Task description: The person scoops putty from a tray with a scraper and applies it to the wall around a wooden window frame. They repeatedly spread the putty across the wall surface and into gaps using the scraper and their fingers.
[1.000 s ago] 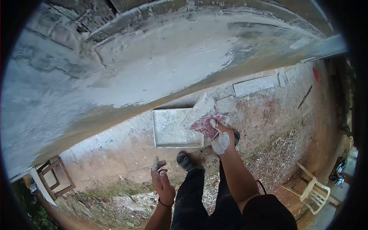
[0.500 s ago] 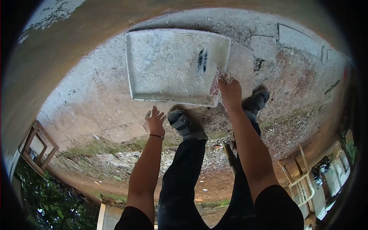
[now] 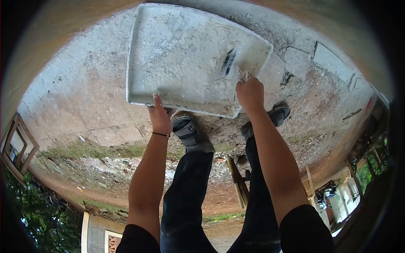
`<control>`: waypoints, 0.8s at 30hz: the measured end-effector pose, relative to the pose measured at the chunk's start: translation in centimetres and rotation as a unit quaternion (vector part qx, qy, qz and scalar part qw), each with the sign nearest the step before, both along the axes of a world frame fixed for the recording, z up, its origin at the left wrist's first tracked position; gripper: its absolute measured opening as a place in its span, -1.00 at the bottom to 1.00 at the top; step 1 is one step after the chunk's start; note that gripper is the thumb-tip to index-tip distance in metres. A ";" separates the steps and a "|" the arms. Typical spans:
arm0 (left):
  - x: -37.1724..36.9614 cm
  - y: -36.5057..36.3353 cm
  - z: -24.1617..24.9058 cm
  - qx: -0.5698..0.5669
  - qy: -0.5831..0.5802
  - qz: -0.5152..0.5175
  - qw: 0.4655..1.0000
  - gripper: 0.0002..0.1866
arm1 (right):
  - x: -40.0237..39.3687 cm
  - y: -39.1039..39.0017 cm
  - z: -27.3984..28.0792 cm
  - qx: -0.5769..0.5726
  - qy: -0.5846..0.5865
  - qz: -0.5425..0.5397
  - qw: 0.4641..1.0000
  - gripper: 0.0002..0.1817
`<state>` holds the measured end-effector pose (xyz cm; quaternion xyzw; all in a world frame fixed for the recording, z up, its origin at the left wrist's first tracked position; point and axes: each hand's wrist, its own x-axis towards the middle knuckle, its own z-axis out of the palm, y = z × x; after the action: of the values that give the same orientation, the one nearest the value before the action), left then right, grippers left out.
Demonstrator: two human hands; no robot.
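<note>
A large, shallow whitish tray (image 3: 185,55), coated with pale residue, has a dark striped mark on its right part. My left hand (image 3: 160,116) grips the tray's near rim left of its middle, thumb over the edge and fingers beneath. Over the tray's right end, my right hand (image 3: 251,93) is closed on a crumpled, reddish-white cloth (image 3: 244,76). Only a small part of the cloth shows above the fist.
My sandalled feet (image 3: 187,133) stand behind the tray's near edge. Flat slabs (image 3: 331,59) lie at the right. A wooden frame (image 3: 19,149) is at the far left, and a wooden piece (image 3: 237,181) lies between my legs.
My left hand has moved up and taken hold of the near rim. The tray appears larger and more tilted. My right hand stays closed on the cloth, less of which now shows.
</note>
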<state>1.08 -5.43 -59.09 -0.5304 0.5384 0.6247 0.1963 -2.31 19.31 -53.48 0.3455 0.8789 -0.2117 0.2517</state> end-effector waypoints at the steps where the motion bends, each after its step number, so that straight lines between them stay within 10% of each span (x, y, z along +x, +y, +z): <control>1: 0.1 0.8 0.9 0.004 -0.003 -0.001 1.000 -0.49 | 0.7 0.2 -0.1 -0.008 -0.017 -0.020 1.000 -0.74; 11: -1.1 4.3 8.8 -0.093 0.053 -0.070 0.992 -0.43 | 3.2 -1.5 -0.8 -0.121 0.061 -0.200 0.971 -0.59; 24: -0.3 5.8 11.1 -0.106 0.070 -0.077 0.989 -0.55 | -0.5 2.5 -0.2 0.000 0.128 -0.154 0.980 -0.72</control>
<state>0.74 0.37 -47.98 -0.4601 0.6534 0.5827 0.1478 -2.78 21.84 -53.69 0.4474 0.8399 -0.2900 0.1017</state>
